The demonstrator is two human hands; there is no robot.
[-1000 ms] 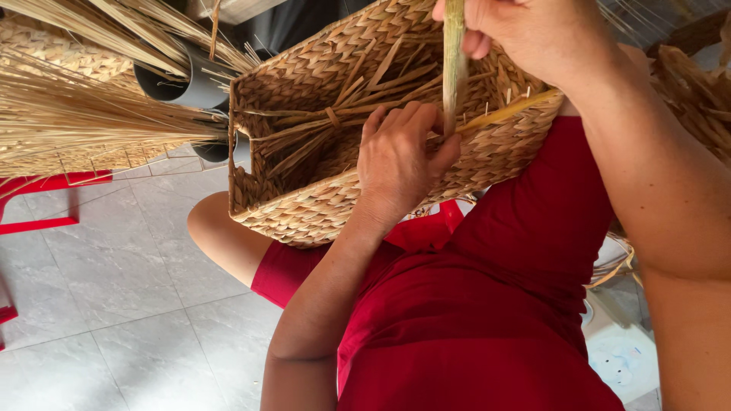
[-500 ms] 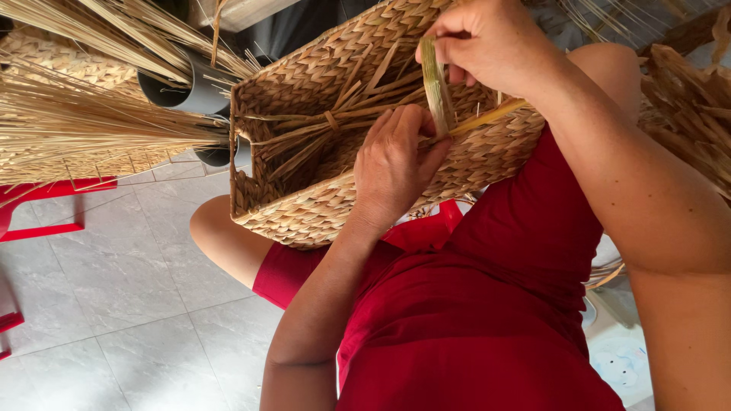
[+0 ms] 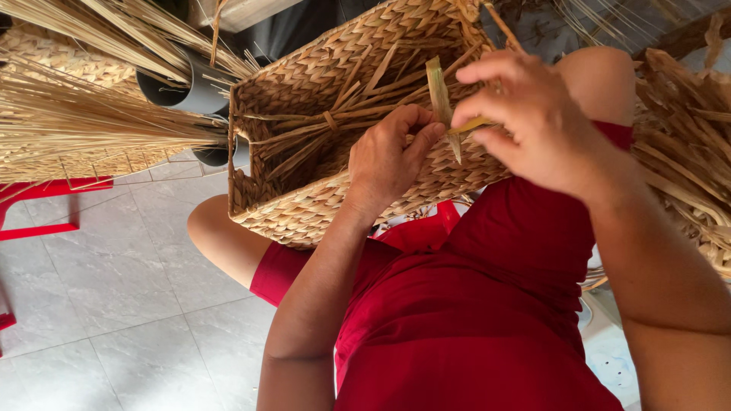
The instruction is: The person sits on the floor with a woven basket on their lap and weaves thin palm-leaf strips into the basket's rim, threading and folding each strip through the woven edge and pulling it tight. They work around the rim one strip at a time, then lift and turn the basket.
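Right, I'm looking down at grey floor tiles (image 3: 114, 304) filling the lower left, with a red garment (image 3: 487, 327) spread across the lap in the middle of the view. Resting on that lap, tipped so its open mouth faces left, sits a big woven basket (image 3: 304, 205), rectangular, tan, with loose strands crossing inside it. Off to the upper left I see a bundle of dry straw stalks (image 3: 84, 122) fanning out of dark grey tubes (image 3: 190, 87), and a red frame (image 3: 46, 190) just below them. On the far right edge, a heap of dried reed strips (image 3: 685, 152) lies just beside the arm. Now the hands: my left hand (image 3: 392, 156) is pressed on the basket's near rim, fingers curled and close together, thumb reaching up to touch the strand. My right hand (image 3: 533, 114) hovers over the rim just beside it, thumb and forefinger pinching a pale green-yellow reed strip (image 3: 440, 95), the other fingers loosely spread. That strip stands nearly upright at the rim, between the two hands.
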